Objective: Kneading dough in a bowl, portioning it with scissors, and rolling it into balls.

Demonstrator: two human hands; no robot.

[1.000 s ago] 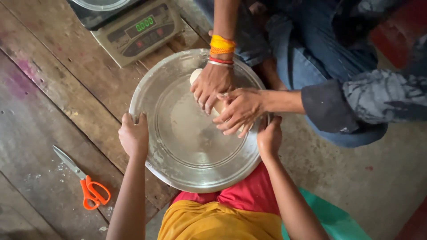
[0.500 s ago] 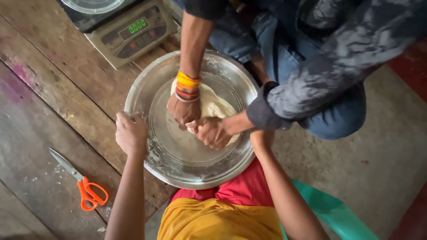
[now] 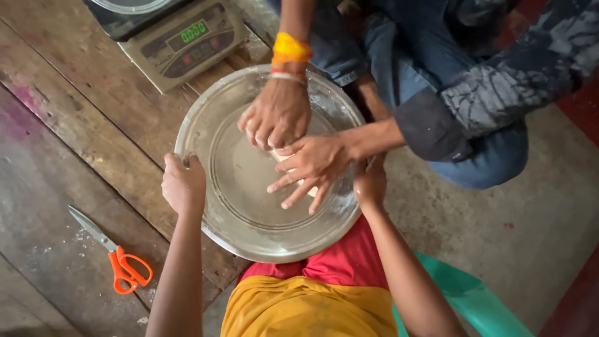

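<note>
Steel bowl (image 3: 249, 231) sits steadier than a moment ago: your left hand (image 3: 183, 183) and right hand (image 3: 369, 182) stay clamped on its rim. The co-worker's 2 hands (image 3: 293, 140) have drawn together, covering the dough (image 3: 284, 156).

Soft even daylight, slight motion blur

The left hand (image 3: 183, 183) and right hand (image 3: 369, 182) are gripping opposite rims of the basin (image 3: 206, 122). Between them, a co-worker's two hands (image 3: 293, 140) are filling the far half; the near half is lying open. Beyond the left hand a scale (image 3: 184, 37) is blocking; scissors (image 3: 118, 259) are lying outside it.
</note>
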